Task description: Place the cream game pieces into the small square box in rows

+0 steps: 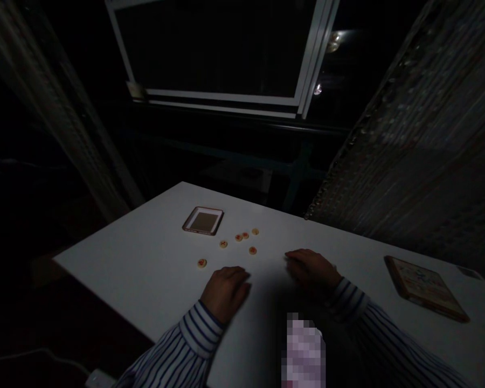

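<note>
Several round, pale wooden Chinese chess pieces lie scattered on the white table (145, 253), most with red marks. The one farthest left, a red-marked piece (202, 263), lies just beyond my left hand (226, 293). That hand rests low over the table, thumb apart from the loosely bent fingers, nothing visible in it. To the right, my right hand (313, 269) reaches inward, fingers extended and no object seen in them. Nearest to it is another red-marked piece (253, 250), with a gap between. Shadow hides the underside of both hands.
A shallow square tray with a brown rim (188, 223) sits behind the pieces. At the right lies a flat wooden box (424, 285) with a patterned top. A bead curtain (420, 161) hangs along the right side. A pixelated patch covers the bottom middle.
</note>
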Action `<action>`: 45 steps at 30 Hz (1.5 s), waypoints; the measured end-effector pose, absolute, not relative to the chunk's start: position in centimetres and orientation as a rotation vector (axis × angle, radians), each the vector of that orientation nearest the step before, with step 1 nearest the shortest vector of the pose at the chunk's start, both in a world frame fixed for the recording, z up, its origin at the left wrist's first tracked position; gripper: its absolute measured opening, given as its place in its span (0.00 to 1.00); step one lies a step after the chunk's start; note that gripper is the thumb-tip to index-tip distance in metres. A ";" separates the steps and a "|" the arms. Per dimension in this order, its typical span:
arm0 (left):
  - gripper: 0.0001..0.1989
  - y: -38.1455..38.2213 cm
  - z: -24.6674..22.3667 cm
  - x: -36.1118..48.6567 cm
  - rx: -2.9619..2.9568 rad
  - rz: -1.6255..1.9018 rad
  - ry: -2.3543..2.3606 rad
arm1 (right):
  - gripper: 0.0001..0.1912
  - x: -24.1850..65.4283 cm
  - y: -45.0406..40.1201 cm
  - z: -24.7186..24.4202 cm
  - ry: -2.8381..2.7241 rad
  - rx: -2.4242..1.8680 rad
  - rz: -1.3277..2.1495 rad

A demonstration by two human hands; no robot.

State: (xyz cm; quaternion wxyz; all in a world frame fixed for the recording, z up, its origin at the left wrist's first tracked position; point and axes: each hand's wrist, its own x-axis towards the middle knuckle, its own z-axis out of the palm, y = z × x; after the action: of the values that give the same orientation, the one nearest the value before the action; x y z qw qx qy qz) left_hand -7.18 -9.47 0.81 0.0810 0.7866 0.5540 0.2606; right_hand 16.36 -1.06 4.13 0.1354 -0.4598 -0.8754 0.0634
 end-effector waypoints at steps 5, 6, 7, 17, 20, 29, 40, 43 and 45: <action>0.14 -9.2 0.9 -7.7 2.317 0.793 1.696 | 0.17 13.8 0.1 4.7 -2.610 -1.272 0.189; 0.14 -9.2 0.9 -7.9 2.307 0.798 1.710 | 0.17 13.1 0.3 4.7 -2.620 -1.275 0.184; 0.14 -9.2 0.8 -8.2 2.296 0.804 1.725 | 0.17 12.4 0.4 4.7 -2.645 -1.256 0.188; 0.16 -10.2 -0.8 -14.2 2.108 0.939 2.145 | 0.16 4.9 -0.3 3.0 -2.787 -1.086 0.260; 0.18 -10.1 -1.4 -15.9 2.075 0.935 2.238 | 0.16 2.8 -0.7 2.6 -2.801 -1.039 0.293; 0.17 -8.6 -3.5 -18.1 2.153 0.943 2.163 | 0.18 -1.7 -0.7 0.3 -2.821 -0.909 0.336; 0.16 -7.7 -3.6 -18.2 2.232 0.838 2.169 | 0.17 -3.6 -0.1 -0.1 -2.896 -0.918 0.242; 0.15 -7.8 -3.5 -18.1 2.210 0.823 2.188 | 0.15 -3.8 -0.1 0.0 -2.902 -0.926 0.241; 0.15 -7.8 -3.5 -18.1 2.194 0.827 2.194 | 0.14 -3.8 -0.2 0.1 -2.898 -0.928 0.253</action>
State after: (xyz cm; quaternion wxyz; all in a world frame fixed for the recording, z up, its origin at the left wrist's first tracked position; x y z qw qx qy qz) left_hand -18.06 -7.81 -3.48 -0.0346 0.6828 0.6829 0.2575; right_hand -3.80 -0.22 0.09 0.0440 -0.3036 -0.9482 0.0827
